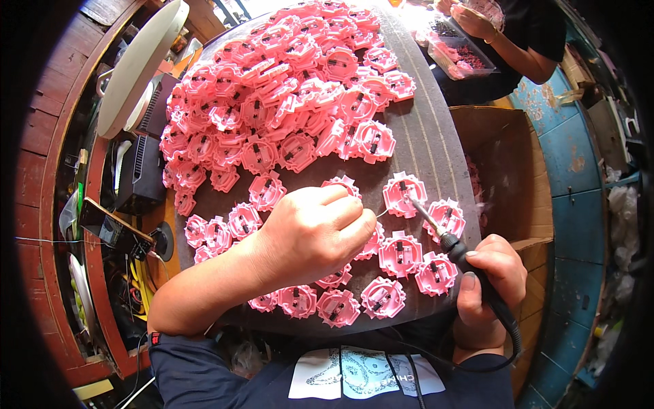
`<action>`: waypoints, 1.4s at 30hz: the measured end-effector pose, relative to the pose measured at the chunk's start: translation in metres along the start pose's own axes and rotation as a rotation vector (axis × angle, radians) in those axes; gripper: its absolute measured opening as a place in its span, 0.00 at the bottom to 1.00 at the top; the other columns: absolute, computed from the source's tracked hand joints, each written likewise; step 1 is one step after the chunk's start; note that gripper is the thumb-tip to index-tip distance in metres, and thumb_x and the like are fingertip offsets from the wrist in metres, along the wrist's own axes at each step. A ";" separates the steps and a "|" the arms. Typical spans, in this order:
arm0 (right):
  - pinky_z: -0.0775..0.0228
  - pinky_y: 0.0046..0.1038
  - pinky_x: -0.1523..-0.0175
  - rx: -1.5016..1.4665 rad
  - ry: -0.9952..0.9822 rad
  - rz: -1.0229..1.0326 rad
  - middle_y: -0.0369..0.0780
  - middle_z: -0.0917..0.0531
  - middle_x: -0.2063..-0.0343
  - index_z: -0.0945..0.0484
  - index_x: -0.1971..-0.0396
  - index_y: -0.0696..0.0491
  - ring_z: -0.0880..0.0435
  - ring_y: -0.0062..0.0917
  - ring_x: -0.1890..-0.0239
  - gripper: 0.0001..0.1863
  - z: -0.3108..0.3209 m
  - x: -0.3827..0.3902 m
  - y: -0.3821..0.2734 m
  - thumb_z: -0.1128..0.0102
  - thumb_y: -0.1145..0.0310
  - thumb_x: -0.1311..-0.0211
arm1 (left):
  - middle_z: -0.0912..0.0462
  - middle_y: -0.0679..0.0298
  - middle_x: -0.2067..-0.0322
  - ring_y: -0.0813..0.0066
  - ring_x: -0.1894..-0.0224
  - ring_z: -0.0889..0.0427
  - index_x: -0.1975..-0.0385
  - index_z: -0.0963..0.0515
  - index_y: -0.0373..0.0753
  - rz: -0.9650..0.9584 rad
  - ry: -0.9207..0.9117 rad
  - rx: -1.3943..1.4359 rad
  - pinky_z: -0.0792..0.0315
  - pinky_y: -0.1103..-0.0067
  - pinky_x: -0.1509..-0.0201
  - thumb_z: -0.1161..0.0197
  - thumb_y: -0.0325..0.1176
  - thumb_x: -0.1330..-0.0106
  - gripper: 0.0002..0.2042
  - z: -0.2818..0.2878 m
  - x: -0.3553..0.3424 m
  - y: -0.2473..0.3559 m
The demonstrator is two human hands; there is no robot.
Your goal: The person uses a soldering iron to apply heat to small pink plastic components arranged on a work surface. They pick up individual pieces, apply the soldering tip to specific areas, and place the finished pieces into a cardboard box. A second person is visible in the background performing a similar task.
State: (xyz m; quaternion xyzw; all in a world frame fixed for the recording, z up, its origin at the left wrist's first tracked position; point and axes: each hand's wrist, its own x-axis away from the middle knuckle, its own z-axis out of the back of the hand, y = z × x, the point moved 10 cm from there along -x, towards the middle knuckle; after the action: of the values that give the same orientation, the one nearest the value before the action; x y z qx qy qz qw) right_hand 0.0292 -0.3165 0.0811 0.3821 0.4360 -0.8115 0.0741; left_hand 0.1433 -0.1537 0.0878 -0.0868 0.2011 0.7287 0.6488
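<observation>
My right hand [496,283] grips a soldering iron [452,244] by its dark handle, its cord looping below. The iron's metal tip reaches a round pink plastic part [395,196] with small black and metal pieces inside. Left of that part, my left hand [320,225] is closed in a pinch on a thin wire, which looks like solder wire [383,213]; a short end of it sticks out toward the same part. Several more pink parts [400,254] lie open side up around both hands, some partly hidden under my left hand and forearm.
A big heap of pink parts [272,88] covers the far side of the dark table [436,129]. Right of it stands an open cardboard box [507,163]. At the far right another person [538,34] works over a clear tray [470,61]. A phone [116,225] leans at the left.
</observation>
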 end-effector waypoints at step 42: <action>0.33 0.33 0.73 0.199 0.060 -0.054 0.37 0.25 0.81 0.20 0.62 0.54 0.26 0.31 0.82 0.12 0.049 0.030 -0.015 0.32 0.69 0.47 | 0.22 0.62 0.68 0.68 0.69 0.20 0.59 0.18 0.31 -0.161 -0.033 0.130 0.23 0.74 0.69 0.28 0.27 0.49 0.17 -0.036 -0.041 0.034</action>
State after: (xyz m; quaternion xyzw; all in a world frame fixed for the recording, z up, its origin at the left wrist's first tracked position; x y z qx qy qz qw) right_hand -0.0260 -0.3380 0.0862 0.4000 0.3652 -0.8406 0.0009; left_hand 0.1112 -0.2083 0.0776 -0.0483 0.2298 0.6609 0.7128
